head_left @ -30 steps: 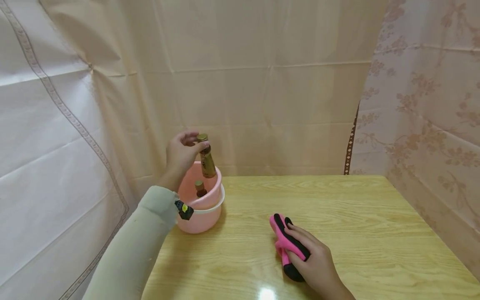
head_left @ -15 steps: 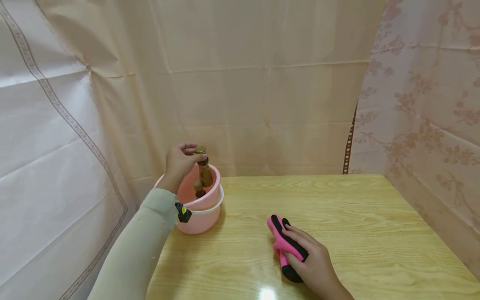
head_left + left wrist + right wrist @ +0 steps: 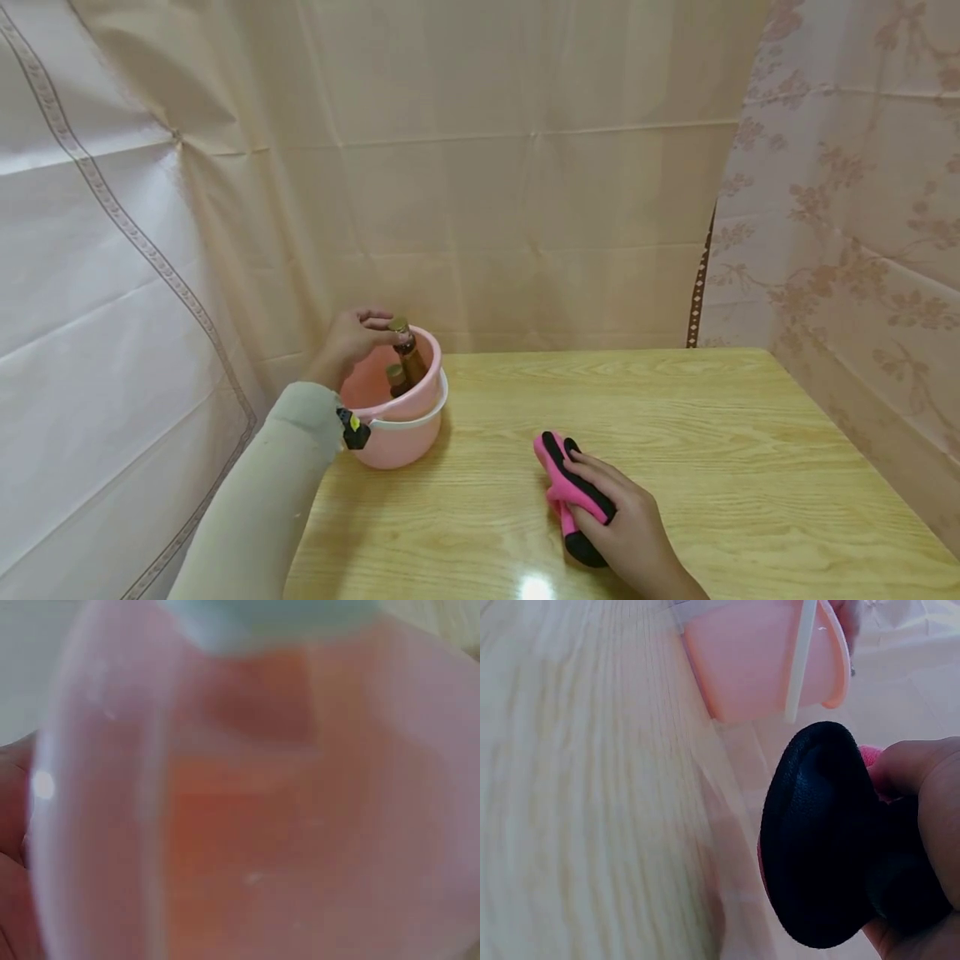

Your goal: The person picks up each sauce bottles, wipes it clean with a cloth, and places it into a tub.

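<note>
In the head view a small brown glass bottle with a gold cap (image 3: pixel 410 360) stands tilted inside a pink bucket (image 3: pixel 401 442), its neck above the rim. My left hand (image 3: pixel 352 340) reaches over the bucket and pinches the bottle by its neck. Beside it in the bucket is a second gold-capped bottle (image 3: pixel 396 380), lower down. My right hand (image 3: pixel 633 521) grips a pink-and-black object (image 3: pixel 570 487) low over the table; its kind is unclear. The right wrist view shows its broad, rounded black end (image 3: pixel 810 840). Blurred pink bucket wall (image 3: pixel 300 847) fills the left wrist view.
A white handle (image 3: pixel 408 423) runs round the bucket's outside. The wood-grain table (image 3: pixel 712 433) extends to the right of both hands. Beige cloth (image 3: pixel 525 208) hangs behind it, with white cloth (image 3: pixel 97 333) on the left and flowered cloth (image 3: pixel 862 250) on the right.
My left hand has lowered the bottle from above the bucket down into it, and the bottle now leans. My right hand and the pink-and-black object have stayed almost in place.
</note>
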`<move>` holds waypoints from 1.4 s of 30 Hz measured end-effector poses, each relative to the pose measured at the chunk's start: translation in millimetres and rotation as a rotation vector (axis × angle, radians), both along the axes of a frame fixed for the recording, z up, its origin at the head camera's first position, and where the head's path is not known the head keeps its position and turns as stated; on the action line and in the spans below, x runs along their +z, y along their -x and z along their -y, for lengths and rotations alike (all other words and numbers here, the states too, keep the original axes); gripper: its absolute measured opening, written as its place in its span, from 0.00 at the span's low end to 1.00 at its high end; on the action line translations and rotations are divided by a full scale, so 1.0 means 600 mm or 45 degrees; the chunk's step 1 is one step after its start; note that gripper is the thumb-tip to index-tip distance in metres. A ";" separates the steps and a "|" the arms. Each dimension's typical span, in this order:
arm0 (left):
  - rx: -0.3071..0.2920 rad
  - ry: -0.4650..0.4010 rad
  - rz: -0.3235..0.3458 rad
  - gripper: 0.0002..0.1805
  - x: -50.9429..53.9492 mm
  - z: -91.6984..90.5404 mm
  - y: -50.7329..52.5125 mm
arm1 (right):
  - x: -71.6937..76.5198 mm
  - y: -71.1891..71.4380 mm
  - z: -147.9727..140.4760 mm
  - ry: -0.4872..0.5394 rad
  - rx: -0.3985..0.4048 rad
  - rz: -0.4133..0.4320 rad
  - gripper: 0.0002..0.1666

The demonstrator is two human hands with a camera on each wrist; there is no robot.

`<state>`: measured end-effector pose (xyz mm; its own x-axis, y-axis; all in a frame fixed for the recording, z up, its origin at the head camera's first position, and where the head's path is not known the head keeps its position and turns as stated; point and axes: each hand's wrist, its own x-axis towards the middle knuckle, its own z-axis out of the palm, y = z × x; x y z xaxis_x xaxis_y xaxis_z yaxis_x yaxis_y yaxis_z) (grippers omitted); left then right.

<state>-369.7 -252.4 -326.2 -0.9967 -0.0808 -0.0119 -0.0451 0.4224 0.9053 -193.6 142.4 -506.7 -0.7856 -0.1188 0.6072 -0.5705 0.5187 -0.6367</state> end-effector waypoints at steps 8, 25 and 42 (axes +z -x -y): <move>-0.026 0.132 -0.027 0.29 -0.022 -0.003 0.003 | -0.001 0.001 -0.001 -0.008 0.003 -0.005 0.33; 0.050 0.370 -0.046 0.28 -0.053 0.025 0.004 | -0.006 0.003 -0.001 -0.027 0.047 0.015 0.30; 0.043 0.416 0.148 0.27 -0.059 0.052 0.014 | -0.008 0.003 -0.004 -0.043 0.031 0.067 0.29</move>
